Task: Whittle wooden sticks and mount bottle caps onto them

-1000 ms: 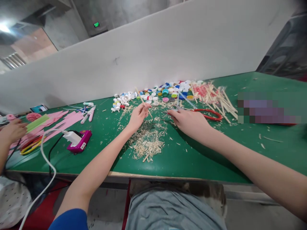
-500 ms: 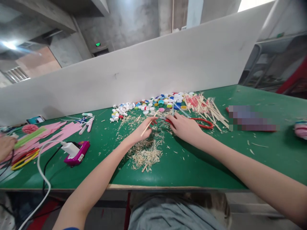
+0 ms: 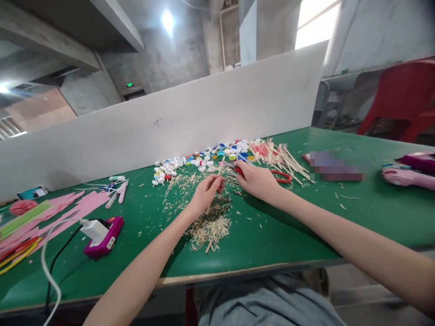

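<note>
My left hand [image 3: 206, 192] is closed, pinching a thin wooden stick [image 3: 221, 168] whose upper end points up and away. Red-handled scissors [image 3: 281, 177] are in my right hand [image 3: 255, 180], fingers wrapped round the near part of the handle. Their blades are parted and reach left to the stick, close to my left fingertips; whether they touch it I cannot tell. Beneath my left hand lies a heap of pale wood shavings [image 3: 212, 231]. Behind both hands spread many coloured plastic bottle caps [image 3: 204, 160] and a pile of wooden sticks [image 3: 288, 160].
On the left are pink paper sheets [image 3: 86, 206], a purple power strip [image 3: 105, 240] with a white plug and cables, and a pink-handled tool [image 3: 118, 194]. A blurred flat object [image 3: 336, 166] lies right. A white partition [image 3: 170, 122] stands behind the green table [image 3: 288, 240].
The view has swung to the right. The stick has turned more upright in my left hand, beside the scissor blades. A co-worker's hand at the far left has left the view.
</note>
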`<state>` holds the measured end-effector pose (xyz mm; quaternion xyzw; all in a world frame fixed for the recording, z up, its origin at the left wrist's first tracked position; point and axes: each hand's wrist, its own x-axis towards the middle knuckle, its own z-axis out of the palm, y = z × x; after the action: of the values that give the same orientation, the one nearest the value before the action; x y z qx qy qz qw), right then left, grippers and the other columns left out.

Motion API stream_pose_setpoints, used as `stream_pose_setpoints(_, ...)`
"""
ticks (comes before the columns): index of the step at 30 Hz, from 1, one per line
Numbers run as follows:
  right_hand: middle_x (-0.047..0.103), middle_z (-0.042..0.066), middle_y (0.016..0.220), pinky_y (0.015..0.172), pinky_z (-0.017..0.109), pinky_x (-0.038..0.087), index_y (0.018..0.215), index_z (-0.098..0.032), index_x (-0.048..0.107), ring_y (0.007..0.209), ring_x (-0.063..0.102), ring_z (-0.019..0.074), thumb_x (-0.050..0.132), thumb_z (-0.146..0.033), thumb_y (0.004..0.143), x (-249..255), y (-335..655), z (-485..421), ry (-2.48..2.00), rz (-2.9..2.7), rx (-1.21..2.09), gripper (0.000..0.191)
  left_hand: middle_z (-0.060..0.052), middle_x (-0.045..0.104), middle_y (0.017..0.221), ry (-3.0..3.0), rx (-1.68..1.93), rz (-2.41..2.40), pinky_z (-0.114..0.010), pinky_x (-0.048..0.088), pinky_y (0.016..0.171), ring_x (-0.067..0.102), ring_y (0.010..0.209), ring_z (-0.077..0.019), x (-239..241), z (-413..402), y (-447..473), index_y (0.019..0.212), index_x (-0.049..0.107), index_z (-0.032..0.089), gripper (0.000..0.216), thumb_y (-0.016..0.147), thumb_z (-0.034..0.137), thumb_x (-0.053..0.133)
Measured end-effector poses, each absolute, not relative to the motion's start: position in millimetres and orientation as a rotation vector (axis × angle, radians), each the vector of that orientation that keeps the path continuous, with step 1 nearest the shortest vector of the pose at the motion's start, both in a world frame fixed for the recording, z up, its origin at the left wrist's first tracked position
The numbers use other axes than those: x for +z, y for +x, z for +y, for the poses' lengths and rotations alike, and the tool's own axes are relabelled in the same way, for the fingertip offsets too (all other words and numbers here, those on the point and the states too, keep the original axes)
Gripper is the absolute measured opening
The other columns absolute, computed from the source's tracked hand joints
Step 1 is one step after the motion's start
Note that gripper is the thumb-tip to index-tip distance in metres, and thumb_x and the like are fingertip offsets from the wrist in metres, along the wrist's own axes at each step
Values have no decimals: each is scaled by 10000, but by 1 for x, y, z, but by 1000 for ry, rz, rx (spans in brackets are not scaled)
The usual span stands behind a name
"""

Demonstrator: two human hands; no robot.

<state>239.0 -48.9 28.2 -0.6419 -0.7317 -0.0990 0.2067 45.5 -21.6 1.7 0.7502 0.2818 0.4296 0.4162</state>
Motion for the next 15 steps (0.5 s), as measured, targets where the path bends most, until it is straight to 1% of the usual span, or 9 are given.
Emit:
stream_pose_setpoints(2,600,56,1014,559,235,178,1105,-168,492,680,458,97,336,-374,931,28,238,-52,-1762,-2028,-284,312,24,569,725,1766,1091,635,-252,486,632,564,612,-87,3,-23,47,987,506,198,169,932,356,484)
stream_pose_setpoints(4,601,62,1024,556,232,185,1097,-167,501,691,471,98,295,-437,961,29,237,-54,-1738,-2016,-285,366,46,568,707,1705,1082,581,-234,482,592,553,553,-73,4,-25,48,1100,439,220,195,935,314,483)
stream_pose_setpoints(7,605,60,1023,549,229,186,1092,-173,512,701,486,100,200,-513,992,29,235,-57,-1710,-2006,-275,471,3,642,815,1620,1059,584,-250,502,577,561,539,-77,6,-30,51,1309,296,249,365,965,281,413)
stream_pose_setpoints(9,607,53,1046,550,228,183,1116,-187,520,724,499,100,172,-511,1001,29,235,-58,-1691,-2011,-273,490,-38,674,898,1553,1052,613,-264,512,579,564,543,-80,8,-34,53,1397,207,260,453,975,249,372)
stream_pose_setpoints(12,603,52,1089,560,229,188,1149,-196,527,759,513,100,165,-494,1007,29,233,-58,-1664,-2026,-276,490,-66,686,995,1449,1064,627,-279,527,585,557,541,-77,8,-37,56,1461,129,299,546,971,217,355)
stream_pose_setpoints(15,601,74,1087,566,233,190,1152,-174,530,744,508,104,182,-486,1004,30,228,-54,-1642,-2062,-271,491,-59,687,1017,1350,1080,633,-281,535,579,535,508,-64,8,-37,57,1486,96,332,619,948,208,377)
